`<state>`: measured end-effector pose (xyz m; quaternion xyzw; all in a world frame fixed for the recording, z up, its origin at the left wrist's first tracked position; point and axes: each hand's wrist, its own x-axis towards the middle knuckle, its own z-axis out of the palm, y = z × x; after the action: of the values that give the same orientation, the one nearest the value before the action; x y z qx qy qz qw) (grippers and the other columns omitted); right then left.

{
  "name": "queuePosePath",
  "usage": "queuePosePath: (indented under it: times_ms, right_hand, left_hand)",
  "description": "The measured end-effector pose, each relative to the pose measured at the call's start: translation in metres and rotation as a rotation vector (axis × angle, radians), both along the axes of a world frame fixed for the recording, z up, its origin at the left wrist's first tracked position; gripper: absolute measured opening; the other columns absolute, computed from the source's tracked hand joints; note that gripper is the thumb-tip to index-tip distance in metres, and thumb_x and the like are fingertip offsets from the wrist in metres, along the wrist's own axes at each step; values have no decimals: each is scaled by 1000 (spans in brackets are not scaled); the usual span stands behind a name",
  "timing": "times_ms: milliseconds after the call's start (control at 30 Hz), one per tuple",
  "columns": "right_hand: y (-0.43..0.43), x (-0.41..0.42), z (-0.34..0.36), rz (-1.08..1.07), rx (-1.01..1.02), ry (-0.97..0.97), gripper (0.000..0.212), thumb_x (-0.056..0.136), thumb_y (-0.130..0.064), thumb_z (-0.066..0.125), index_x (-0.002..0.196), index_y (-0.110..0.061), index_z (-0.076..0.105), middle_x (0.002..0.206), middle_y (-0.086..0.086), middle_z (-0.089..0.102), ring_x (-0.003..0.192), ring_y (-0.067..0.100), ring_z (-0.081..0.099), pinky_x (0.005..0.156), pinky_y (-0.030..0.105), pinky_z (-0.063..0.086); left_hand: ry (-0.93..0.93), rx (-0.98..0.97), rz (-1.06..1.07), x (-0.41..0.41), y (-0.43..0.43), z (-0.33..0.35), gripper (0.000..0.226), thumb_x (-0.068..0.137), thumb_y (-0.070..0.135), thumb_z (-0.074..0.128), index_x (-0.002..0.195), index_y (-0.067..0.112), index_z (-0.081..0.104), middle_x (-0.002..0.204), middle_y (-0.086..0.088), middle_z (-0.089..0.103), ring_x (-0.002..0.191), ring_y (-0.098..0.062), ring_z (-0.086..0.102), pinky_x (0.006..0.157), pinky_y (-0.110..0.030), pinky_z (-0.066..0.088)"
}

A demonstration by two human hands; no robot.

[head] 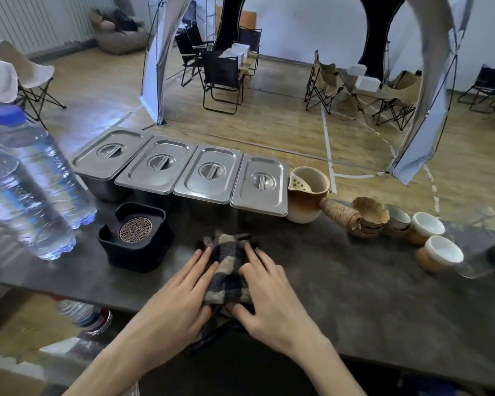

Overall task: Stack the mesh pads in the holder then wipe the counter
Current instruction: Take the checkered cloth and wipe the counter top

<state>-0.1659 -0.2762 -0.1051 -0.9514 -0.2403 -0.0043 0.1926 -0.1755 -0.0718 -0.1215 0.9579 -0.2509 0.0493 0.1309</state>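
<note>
Both hands are pressing flat on a folded dark-and-tan checked cloth [229, 270] lying on the dark grey stone-look surface [355, 281]; left hand [177, 298] is resting along the cloth's left edge, right hand [272, 295] along its right edge, fingers spread and laid over the fabric, so each grip is open-palmed and pressing down, not pinching; the round copper-coloured mesh pads [135, 229] are sitting inside the black square plastic holder [135, 241], just left of the cloth, so stacking looks done and wiping looks like the step in hand; risks from here: a wide sweep left could be knocking the holder or the two clear plastic water bottles [26, 190] standing beyond it; a sweep right could be reaching the beige ceramic cups with white insides [437, 252] and the tan side-handled clay pot [306, 195]; the cloth's near end is hanging over the surface's front edge, so it could be slipping off; four lidded steel pans [183, 170] are lined up behind the cloth, well clear unless pushing far forward.
</note>
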Motion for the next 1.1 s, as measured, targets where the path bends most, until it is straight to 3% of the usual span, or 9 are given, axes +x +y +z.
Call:
queuePosePath:
  times_ms: [100,200,333,467,633,1100]
  right_hand:
    - [10,2,-3,4,-15,-19,48,82,-49,50,124,-26,42,161,1,14,146,19,9,116,39,21]
    - [0,5,-6,3,-25,-40,46,83,-54,51,119,-27,45,160,0,18,145,18,16,114,37,26]
    - [-11,8,-9,24,-64,-64,48,84,-60,51,118,-26,46,155,1,28,139,18,27,111,36,32]
    - [-18,4,-9,22,-117,-130,43,84,-57,52,110,-23,53,146,5,43,136,23,33,106,40,37]
    - [-32,-4,-6,34,-161,-244,37,83,-54,54,101,-22,60,140,3,50,138,20,34,104,34,29]
    - [-160,-63,-1,-90,-217,-206,38,82,-51,59,98,-17,66,129,2,63,123,10,55,96,25,36]
  left_hand:
    - [33,-25,-19,4,18,2,69,86,39,38,148,10,31,159,-6,18,147,-11,2,116,-17,3]
    - [81,-39,-28,11,22,0,77,84,51,32,152,20,13,161,4,-2,146,-2,-13,116,-17,-2]
    - [133,-62,-25,12,23,-2,83,81,62,30,151,28,1,158,14,-16,144,2,-19,116,-19,0]
    - [132,-51,-20,10,16,-6,83,81,57,28,152,23,2,159,9,-18,143,-1,-23,116,-16,-4]
    - [134,-24,-40,10,-1,-4,83,83,57,25,153,18,3,159,1,-18,143,-5,-27,117,-21,-5]
    - [103,8,-185,-15,-138,1,81,88,58,30,153,18,5,159,-8,-18,144,-19,-26,121,-32,1]
